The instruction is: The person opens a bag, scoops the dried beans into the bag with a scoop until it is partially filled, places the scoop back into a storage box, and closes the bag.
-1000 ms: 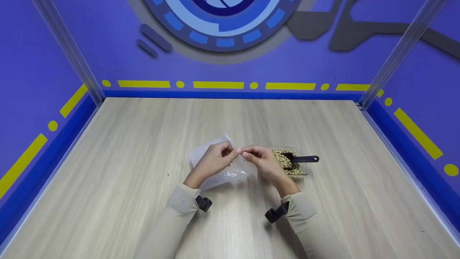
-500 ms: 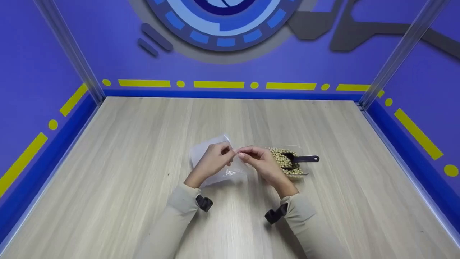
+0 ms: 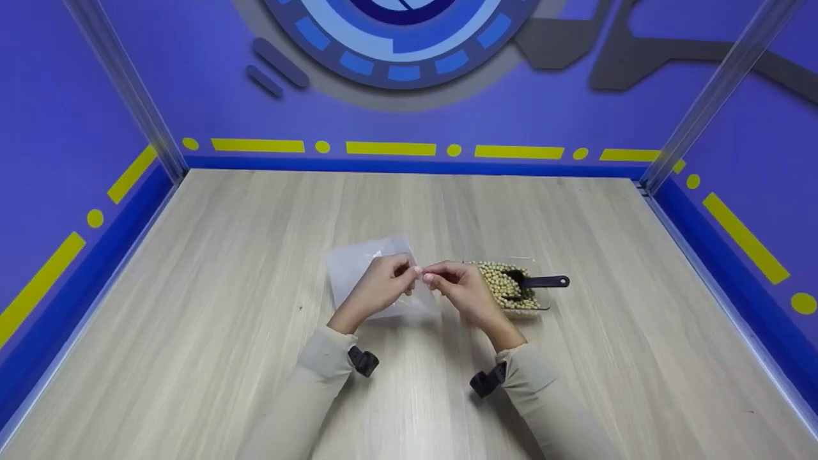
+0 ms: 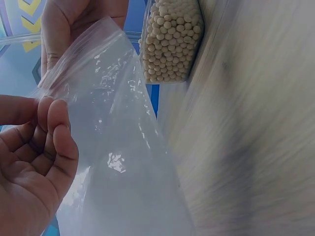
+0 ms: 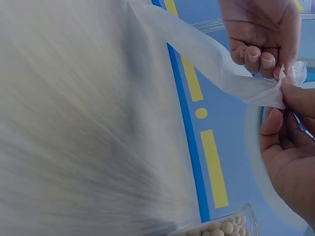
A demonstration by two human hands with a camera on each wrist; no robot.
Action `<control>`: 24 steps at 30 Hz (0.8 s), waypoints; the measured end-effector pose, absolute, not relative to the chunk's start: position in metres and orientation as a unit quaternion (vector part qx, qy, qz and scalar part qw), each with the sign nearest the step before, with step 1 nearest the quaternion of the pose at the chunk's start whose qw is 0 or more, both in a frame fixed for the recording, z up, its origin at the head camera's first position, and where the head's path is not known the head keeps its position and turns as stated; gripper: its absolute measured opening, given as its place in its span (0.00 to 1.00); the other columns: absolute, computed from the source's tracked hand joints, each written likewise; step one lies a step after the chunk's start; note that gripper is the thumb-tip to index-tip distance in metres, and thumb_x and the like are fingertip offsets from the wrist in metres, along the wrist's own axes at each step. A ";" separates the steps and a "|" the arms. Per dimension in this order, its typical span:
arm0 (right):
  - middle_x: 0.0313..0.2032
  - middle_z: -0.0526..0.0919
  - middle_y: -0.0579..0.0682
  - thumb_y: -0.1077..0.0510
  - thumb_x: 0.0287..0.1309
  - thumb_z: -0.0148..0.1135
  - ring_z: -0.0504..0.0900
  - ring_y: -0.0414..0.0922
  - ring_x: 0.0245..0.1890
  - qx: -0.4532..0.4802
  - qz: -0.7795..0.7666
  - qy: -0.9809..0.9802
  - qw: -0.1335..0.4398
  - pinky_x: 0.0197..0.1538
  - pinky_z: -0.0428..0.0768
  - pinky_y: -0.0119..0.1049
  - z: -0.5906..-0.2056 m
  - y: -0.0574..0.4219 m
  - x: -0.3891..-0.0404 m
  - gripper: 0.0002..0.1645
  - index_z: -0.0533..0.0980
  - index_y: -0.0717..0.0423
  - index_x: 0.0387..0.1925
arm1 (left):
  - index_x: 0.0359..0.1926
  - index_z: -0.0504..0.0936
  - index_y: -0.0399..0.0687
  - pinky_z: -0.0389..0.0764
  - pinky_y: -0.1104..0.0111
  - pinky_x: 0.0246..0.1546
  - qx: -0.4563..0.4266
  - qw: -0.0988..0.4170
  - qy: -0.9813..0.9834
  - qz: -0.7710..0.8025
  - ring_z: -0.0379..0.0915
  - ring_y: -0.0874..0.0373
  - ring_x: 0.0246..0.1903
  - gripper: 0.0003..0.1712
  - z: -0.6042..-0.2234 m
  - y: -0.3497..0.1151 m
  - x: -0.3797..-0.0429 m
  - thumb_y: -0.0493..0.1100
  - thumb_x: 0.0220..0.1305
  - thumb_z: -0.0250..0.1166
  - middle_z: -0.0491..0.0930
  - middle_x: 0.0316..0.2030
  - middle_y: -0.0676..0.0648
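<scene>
A translucent plastic bag (image 3: pixel 351 268) hangs from both hands above the table, its body sloping away under the left wrist. My left hand (image 3: pixel 381 281) pinches the bag's top edge between thumb and forefinger, other fingers curled. Close against it, my right hand (image 3: pixel 470 289) pinches the same edge. In the left wrist view the bag (image 4: pixel 123 147) looks flat and glossy, with creases gathering at the pinched rim. Seen from the right wrist, the bag (image 5: pixel 211 59) trails off beyond the fingers.
Just right of the right hand stands a clear container (image 3: pixel 542 306) of pale round beans (image 3: pixel 492 281). A black scoop (image 3: pixel 546 282) lies in them, handle pointing right. The wooden table (image 3: pixel 255 223) meets blue panels at its back and sides.
The bag's body has swung slightly left and up beneath the left hand. Both hands shift only a little and keep their pinch on its edge.
</scene>
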State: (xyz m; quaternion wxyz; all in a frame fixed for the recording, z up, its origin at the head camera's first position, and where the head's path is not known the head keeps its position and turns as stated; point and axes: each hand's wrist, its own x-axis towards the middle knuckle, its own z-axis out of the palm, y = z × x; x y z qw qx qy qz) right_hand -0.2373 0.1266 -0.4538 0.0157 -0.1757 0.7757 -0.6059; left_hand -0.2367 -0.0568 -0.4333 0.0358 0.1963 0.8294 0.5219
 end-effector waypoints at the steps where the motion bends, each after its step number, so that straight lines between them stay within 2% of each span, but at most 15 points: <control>1: 0.37 0.85 0.63 0.64 0.58 0.63 0.78 0.34 0.31 -0.181 -0.604 0.776 0.011 0.38 0.79 0.30 -0.454 0.126 -0.237 0.13 0.81 0.71 0.41 | 0.28 0.77 0.41 0.65 0.74 0.22 0.199 0.035 0.831 0.518 0.72 0.57 0.23 0.12 -0.434 -0.057 -0.237 0.39 0.68 0.56 0.75 0.20 0.52; 7: 0.32 0.83 0.63 0.65 0.58 0.62 0.76 0.34 0.30 -0.204 -0.583 0.786 -0.028 0.36 0.76 0.27 -0.456 0.124 -0.235 0.08 0.81 0.70 0.35 | 0.31 0.77 0.32 0.67 0.74 0.23 0.213 0.040 0.830 0.514 0.69 0.63 0.21 0.14 -0.433 -0.057 -0.236 0.40 0.69 0.55 0.74 0.20 0.52; 14: 0.29 0.81 0.61 0.67 0.58 0.61 0.72 0.35 0.27 -0.202 -0.585 0.784 -0.038 0.32 0.70 0.25 -0.456 0.125 -0.234 0.06 0.80 0.70 0.33 | 0.30 0.76 0.33 0.66 0.74 0.22 0.226 0.037 0.829 0.511 0.68 0.63 0.21 0.14 -0.434 -0.057 -0.236 0.40 0.68 0.56 0.74 0.20 0.51; 21: 0.27 0.80 0.52 0.67 0.57 0.62 0.72 0.35 0.26 -0.194 -0.598 0.777 -0.035 0.31 0.71 0.25 -0.459 0.128 -0.234 0.06 0.81 0.69 0.32 | 0.28 0.76 0.36 0.66 0.74 0.23 0.233 0.041 0.831 0.504 0.68 0.62 0.21 0.13 -0.436 -0.056 -0.236 0.40 0.69 0.56 0.75 0.21 0.49; 24: 0.28 0.80 0.51 0.68 0.58 0.61 0.73 0.35 0.26 -0.187 -0.598 0.779 -0.028 0.31 0.72 0.25 -0.460 0.128 -0.235 0.06 0.81 0.70 0.33 | 0.28 0.76 0.38 0.66 0.74 0.23 0.236 0.045 0.829 0.505 0.69 0.62 0.22 0.13 -0.436 -0.056 -0.236 0.41 0.69 0.56 0.76 0.22 0.49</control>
